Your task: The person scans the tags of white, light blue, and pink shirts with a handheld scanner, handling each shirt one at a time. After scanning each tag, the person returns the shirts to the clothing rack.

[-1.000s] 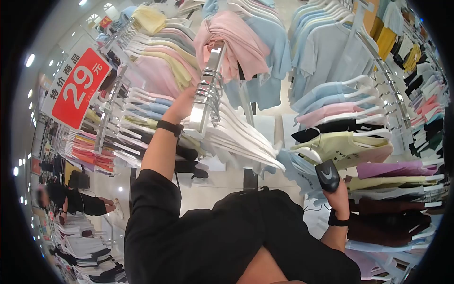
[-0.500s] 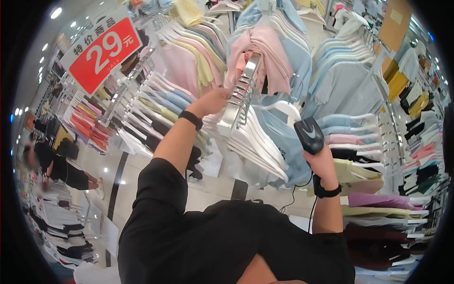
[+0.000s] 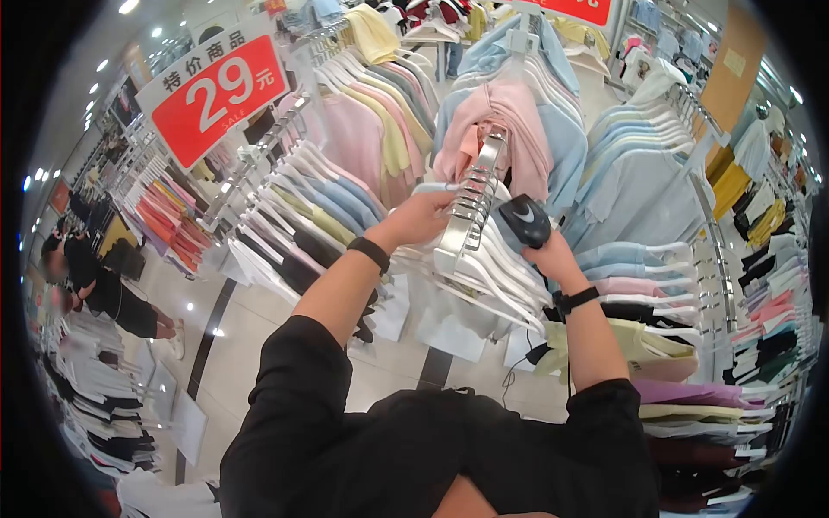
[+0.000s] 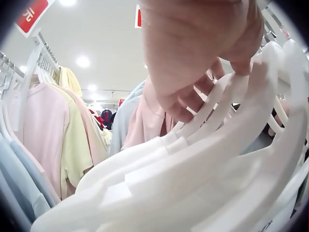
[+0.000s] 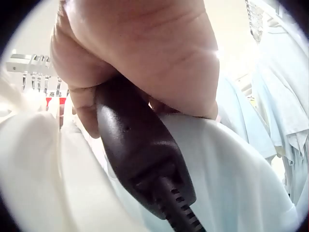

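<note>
In the head view my left hand (image 3: 419,218) is at the near end of a metal rail (image 3: 452,250), beside the hooks hanging on it. The left wrist view shows its fingers curled over the tops of several white hangers (image 4: 193,164). My right hand (image 3: 557,262) grips a black corded barcode scanner (image 3: 524,222), its head close to the rail and over the hangers. From the right wrist, the scanner's handle (image 5: 130,125) and ribbed cable (image 5: 181,208) show in front of a pale blue garment (image 5: 217,169). A pink garment (image 3: 501,112) is draped over the rail farther back.
Racks of hung clothes stand on both sides, with pale blue tops (image 3: 635,190) to the right and mixed garments (image 3: 345,190) to the left. A red and white price sign (image 3: 220,91) stands upper left. Another person (image 3: 117,293) stands in the left aisle on the tiled floor (image 3: 276,345).
My right hand has brought the scanner leftward and up from the right rack to the hangers by the rail. My left hand stays by the rail while the head view has shifted.
</note>
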Action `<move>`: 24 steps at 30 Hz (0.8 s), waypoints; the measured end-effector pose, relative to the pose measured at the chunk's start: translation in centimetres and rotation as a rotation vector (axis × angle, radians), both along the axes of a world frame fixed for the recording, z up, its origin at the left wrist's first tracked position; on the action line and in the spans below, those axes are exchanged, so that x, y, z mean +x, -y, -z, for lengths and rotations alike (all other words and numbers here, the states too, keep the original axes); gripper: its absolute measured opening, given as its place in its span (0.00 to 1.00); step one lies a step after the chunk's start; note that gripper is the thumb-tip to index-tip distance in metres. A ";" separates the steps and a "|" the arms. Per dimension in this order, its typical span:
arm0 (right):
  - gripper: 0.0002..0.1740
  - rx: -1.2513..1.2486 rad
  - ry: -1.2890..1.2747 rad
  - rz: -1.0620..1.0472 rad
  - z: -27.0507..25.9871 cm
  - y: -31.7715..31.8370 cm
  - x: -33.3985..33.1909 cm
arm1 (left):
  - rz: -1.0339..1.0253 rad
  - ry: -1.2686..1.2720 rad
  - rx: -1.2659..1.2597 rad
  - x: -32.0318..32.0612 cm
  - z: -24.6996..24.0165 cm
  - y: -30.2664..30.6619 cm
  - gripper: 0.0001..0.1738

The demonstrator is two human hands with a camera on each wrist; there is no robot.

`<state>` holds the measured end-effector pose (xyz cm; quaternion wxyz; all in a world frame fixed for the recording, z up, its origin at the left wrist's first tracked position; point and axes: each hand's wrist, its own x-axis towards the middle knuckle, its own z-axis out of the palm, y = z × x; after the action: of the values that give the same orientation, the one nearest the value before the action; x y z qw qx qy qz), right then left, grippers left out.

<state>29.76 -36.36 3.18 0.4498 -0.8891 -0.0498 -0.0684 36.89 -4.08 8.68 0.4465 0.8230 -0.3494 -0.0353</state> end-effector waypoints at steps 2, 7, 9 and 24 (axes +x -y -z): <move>0.30 -0.015 -0.073 0.030 0.0 0.3 0.7 | -0.012 -0.040 0.092 0.5 -0.4 0.3 0.19; 0.36 0.196 0.127 0.072 -0.2 1.5 -3.0 | 0.034 0.064 -0.039 1.6 1.3 0.2 0.21; 0.33 0.319 0.015 0.189 -0.7 2.3 -6.4 | 0.027 -0.001 -0.063 2.9 3.1 -0.1 0.23; 0.35 0.418 -0.062 0.251 1.6 -0.8 -26.7 | -0.050 -0.614 -0.375 6.2 0.3 3.6 0.17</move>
<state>3.05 -35.56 1.53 0.6133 -0.7777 0.0900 -0.1052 43.12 -7.68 8.36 0.6745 0.6862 -0.1794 -0.2051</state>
